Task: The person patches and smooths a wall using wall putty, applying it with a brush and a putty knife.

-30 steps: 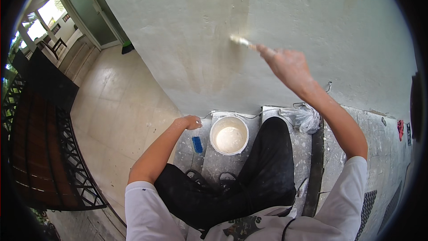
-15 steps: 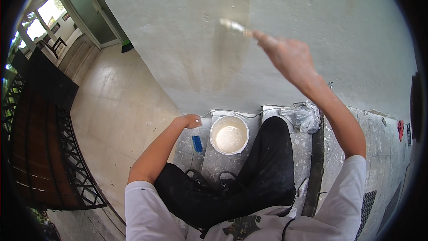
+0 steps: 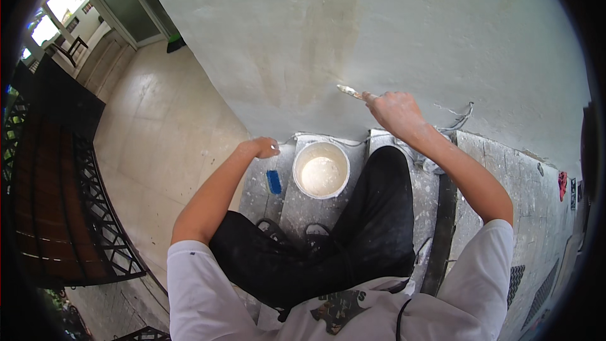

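Note:
My right hand (image 3: pixel 396 113) grips a paintbrush (image 3: pixel 348 91), its white-coated tip at the off-white wall (image 3: pixel 435 38), below some long beige streaks. My left hand (image 3: pixel 264 148) has curled fingers with a small pale spot at them; what they hold, if anything, is unclear. Below it a blue bristle brush (image 3: pixel 273 181) lies on the spattered step. A white bucket (image 3: pixel 293 170) with creamy white liquid stands between my left hand and my bent right knee (image 3: pixel 388 177).
A tiled floor (image 3: pixel 158 126) stretches left to steps (image 3: pixel 104 63) and a glass door (image 3: pixel 129 9). A dark metal railing (image 3: pixel 57 202) curves along the left. Cables (image 3: pixel 464 113) and a partly hidden plastic bag (image 3: pixel 429 164) lie rightward by the wall, with a red cloth (image 3: pixel 562 186) farther right.
My right hand and the paintbrush have dropped from higher on the wall to lower down. The whole view has shifted a little, so the bucket and left hand appear higher in the picture.

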### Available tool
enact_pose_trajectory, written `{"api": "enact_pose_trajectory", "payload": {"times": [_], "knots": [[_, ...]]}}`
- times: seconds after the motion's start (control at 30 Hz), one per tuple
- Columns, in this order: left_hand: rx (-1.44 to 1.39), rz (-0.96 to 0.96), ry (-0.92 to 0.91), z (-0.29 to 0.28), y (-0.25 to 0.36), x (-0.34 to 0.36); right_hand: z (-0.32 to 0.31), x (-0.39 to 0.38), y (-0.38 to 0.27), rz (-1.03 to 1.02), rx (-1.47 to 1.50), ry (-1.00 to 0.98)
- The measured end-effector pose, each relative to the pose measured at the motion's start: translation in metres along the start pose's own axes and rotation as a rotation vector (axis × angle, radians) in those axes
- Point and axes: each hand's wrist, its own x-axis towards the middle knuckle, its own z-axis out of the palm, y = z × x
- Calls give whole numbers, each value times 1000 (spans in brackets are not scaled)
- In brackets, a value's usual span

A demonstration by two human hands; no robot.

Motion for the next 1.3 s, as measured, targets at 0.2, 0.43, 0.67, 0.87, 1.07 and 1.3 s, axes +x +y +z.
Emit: {"api": "enact_pose_trajectory", "payload": {"times": [0.2, 0.43, 0.67, 0.87, 1.07, 1.3], "knots": [[-59, -49, -7, -7, 4, 6, 53, 18, -9, -41, 5, 11], [-99, -27, 37, -5, -2, 0, -13, 41, 5, 16, -66, 105], [-56, -83, 8, -20, 0, -13, -15, 5, -11, 157, -66, 279], [-73, -43, 37, -19, 8, -15, 127, 3, -30, 27, -103, 27], [-69, -53, 60, -15, 0, -33, 146, 1, -29, 56, 0, -65], [-73, -62, 28, -10, -11, -31, 46, 2, -27, 207, 96, 261]]}}
